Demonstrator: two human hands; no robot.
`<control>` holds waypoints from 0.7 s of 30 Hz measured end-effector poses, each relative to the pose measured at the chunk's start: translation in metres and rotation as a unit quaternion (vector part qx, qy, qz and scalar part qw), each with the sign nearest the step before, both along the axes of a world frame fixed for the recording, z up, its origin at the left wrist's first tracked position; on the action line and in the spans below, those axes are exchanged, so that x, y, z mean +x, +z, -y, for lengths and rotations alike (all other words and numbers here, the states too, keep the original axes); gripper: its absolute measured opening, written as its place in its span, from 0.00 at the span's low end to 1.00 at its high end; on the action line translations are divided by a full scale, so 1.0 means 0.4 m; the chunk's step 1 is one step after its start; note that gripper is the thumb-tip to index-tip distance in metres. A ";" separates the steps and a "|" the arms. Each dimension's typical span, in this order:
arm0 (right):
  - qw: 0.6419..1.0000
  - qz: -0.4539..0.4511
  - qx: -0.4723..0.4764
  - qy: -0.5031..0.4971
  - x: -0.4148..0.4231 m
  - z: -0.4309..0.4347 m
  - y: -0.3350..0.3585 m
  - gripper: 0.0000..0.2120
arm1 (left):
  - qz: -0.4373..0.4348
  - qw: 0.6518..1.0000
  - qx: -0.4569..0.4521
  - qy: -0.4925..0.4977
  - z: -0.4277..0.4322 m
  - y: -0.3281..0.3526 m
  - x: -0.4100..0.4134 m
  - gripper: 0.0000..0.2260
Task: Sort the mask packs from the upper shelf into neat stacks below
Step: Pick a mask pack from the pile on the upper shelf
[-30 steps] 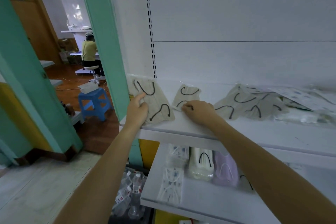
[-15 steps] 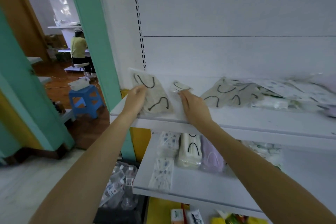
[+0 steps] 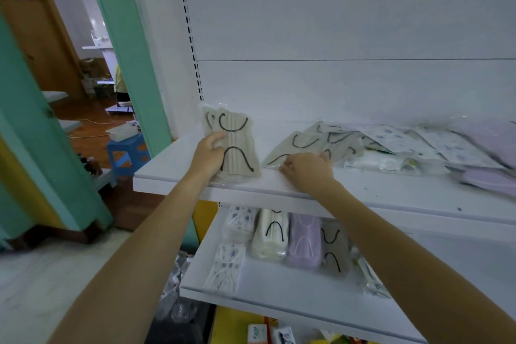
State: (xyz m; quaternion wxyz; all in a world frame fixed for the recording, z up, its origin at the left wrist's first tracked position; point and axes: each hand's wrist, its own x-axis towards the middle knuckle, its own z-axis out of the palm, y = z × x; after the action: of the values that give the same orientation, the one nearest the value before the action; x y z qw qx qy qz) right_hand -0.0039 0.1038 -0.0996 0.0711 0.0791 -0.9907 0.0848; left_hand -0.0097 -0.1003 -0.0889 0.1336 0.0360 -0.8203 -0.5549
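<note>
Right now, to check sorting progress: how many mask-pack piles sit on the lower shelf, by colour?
Blue-print white piles: 2
Cream pile with black loops: 1
Lilac pile: 1
Grey-beige pile with black loops: 1
Half-hidden pack at the right end, colour unclear: 1
Total: 6

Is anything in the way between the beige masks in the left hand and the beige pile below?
Yes: the upper shelf board lies between them, so the beige packs in the left hand must come out over its front edge. The right arm also crosses close beside the beige stack below.
</note>
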 end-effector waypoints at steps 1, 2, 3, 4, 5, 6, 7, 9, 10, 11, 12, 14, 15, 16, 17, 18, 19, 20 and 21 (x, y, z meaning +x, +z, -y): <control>1.000 -0.027 -0.001 0.000 0.001 0.002 -0.004 0.16 | 0.011 1.000 0.002 0.019 -0.003 -0.003 -0.003 0.20; 0.998 -0.055 -0.020 -0.006 0.002 0.002 -0.008 0.16 | 0.019 0.999 0.004 0.033 -0.008 -0.004 -0.004 0.19; 0.995 -0.084 -0.056 -0.016 0.006 -0.001 -0.008 0.15 | 0.027 0.999 0.003 0.038 -0.014 -0.003 -0.002 0.18; 0.988 -0.111 -0.102 -0.025 0.010 -0.005 -0.007 0.15 | 0.031 0.999 0.005 0.037 -0.019 -0.003 -0.002 0.17; 0.979 -0.137 -0.150 -0.031 0.016 -0.009 -0.003 0.15 | 0.044 0.999 0.008 0.032 -0.028 0.001 0.002 0.14; 0.968 -0.154 -0.195 -0.022 0.023 -0.011 0.002 0.15 | 0.062 0.998 0.016 0.025 -0.036 0.006 0.005 0.13; 0.961 -0.160 -0.224 0.006 0.029 -0.010 0.006 0.15 | 0.082 0.996 0.029 0.012 -0.044 0.013 0.008 0.13; 0.962 -0.112 -0.227 0.103 0.037 -0.001 0.006 0.14 | 0.113 0.992 0.052 -0.024 -0.060 0.020 0.001 0.19; 0.965 -0.067 -0.199 0.155 0.039 0.003 0.000 0.13 | 0.114 0.991 0.061 -0.040 -0.070 0.017 -0.006 0.18; 0.965 -0.025 -0.169 0.198 0.042 0.001 -0.008 0.14 | 0.103 0.992 0.057 -0.049 -0.080 0.010 -0.013 0.13; 0.962 0.001 -0.162 0.221 0.042 -0.006 -0.012 0.14 | 0.085 0.994 0.053 -0.052 -0.091 0.005 -0.013 0.06; 0.962 -0.028 -0.190 0.194 0.040 -0.032 0.000 0.16 | 0.056 0.995 0.066 -0.056 -0.102 -0.004 -0.018 0.12; 0.970 -0.069 -0.179 0.148 0.031 -0.050 0.008 0.18 | 0.054 0.993 0.080 -0.062 -0.102 -0.008 -0.020 0.15; 0.983 -0.090 -0.131 0.088 0.017 -0.072 0.015 0.21 | 0.048 0.993 0.089 -0.063 -0.100 -0.011 -0.022 0.19; 0.995 -0.072 -0.065 0.025 0.001 -0.096 0.017 0.25 | 0.044 0.993 0.092 -0.061 -0.098 -0.013 -0.022 0.24; 0.999 -0.034 -0.013 -0.028 -0.008 -0.118 0.018 0.29 | 0.043 0.993 0.092 -0.059 -0.096 -0.014 -0.024 0.27; 0.998 0.001 0.020 -0.059 -0.013 -0.132 0.015 0.30 | 0.042 0.993 0.090 -0.058 -0.097 -0.014 -0.024 0.29; 0.997 0.017 0.036 -0.070 -0.015 -0.140 0.006 0.29 | 0.034 0.994 0.085 -0.055 -0.098 -0.018 -0.031 0.29; 0.997 0.013 0.039 -0.068 -0.013 -0.141 -0.001 0.27 | 0.031 0.995 0.077 -0.051 -0.100 -0.021 -0.031 0.28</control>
State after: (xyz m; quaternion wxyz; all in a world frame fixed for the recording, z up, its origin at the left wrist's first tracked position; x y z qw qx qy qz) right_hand -0.0089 0.1601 -0.1001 0.0609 0.0135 -0.9972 0.0420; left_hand -0.0221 -0.0605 -0.0974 0.0767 0.0212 -0.7795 -0.6213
